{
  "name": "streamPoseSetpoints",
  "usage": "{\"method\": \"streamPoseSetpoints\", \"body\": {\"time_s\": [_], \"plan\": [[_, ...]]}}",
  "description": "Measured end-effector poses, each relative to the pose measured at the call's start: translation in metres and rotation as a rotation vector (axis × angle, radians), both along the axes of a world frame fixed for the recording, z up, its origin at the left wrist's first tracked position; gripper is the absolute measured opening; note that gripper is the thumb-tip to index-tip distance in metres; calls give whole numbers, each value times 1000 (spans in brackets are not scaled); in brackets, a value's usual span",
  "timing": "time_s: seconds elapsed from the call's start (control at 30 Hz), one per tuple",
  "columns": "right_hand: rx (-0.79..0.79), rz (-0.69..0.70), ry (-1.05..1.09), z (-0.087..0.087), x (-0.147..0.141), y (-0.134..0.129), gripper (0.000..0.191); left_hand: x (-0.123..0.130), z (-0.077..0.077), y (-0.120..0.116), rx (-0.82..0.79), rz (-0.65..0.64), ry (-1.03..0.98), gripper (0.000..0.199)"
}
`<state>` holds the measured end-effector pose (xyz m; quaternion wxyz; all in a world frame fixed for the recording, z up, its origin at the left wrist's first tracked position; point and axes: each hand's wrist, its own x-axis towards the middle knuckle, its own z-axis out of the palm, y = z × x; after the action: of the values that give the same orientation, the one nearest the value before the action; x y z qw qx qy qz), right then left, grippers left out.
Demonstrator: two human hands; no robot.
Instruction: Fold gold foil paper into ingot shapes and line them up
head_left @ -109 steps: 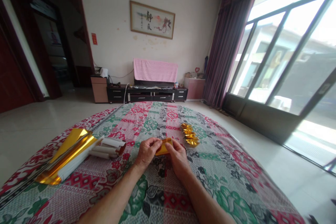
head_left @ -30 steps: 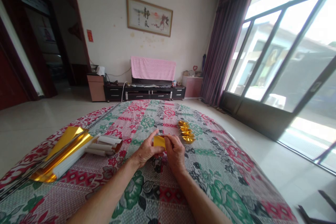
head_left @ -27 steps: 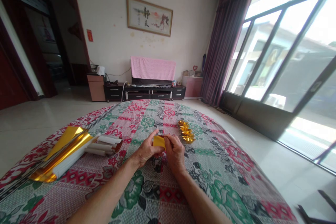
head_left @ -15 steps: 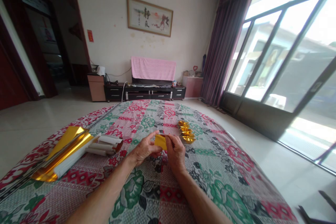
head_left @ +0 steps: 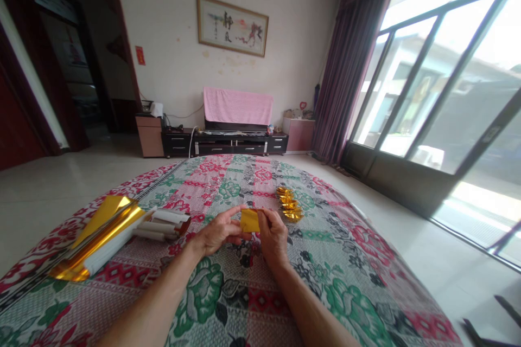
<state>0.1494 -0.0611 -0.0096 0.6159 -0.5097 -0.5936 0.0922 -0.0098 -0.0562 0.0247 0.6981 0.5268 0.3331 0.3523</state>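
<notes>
While the two hands meet near the centre of the frame, in the head view, the right hand [head_left: 273, 234] pinches a small gold paper [head_left: 249, 220] at its right edge between the thumb and the bent fingers. The left hand [head_left: 220, 232] has its index finger along the upper left and its thumb below, around the paper's left side; whether these fingers grip it firmly, one cannot tell. The paper is above the flowered tablecloth [head_left: 325, 260]. Right of centre, near the right hand, stands a row of folded gold pieces [head_left: 290, 205]. In the left part of the frame lie larger gold sheets [head_left: 103, 222], and just beside them some white rolls [head_left: 157, 227]. At upper centre, a framed picture [head_left: 233, 25] hangs above a pink cloth [head_left: 238, 105].
</notes>
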Motion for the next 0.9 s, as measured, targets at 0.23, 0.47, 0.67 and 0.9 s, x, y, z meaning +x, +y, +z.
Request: {"method": "streamPoseSetpoints", "body": {"time_s": [0.23,0.47,0.67,0.9], "plan": [[26,19,-4,4,-1,-3,25,7,2,-4,-60,27,-98,91],[39,18,-30,8,-5,-7,24,27,-3,-9,-16,80,-24,93],[28,20,8,7,-3,-5,24,19,-1,-5,-6,62,22,87],[-37,40,168,1,1,0,29,-1,0,4,-29,38,23,83]]}}
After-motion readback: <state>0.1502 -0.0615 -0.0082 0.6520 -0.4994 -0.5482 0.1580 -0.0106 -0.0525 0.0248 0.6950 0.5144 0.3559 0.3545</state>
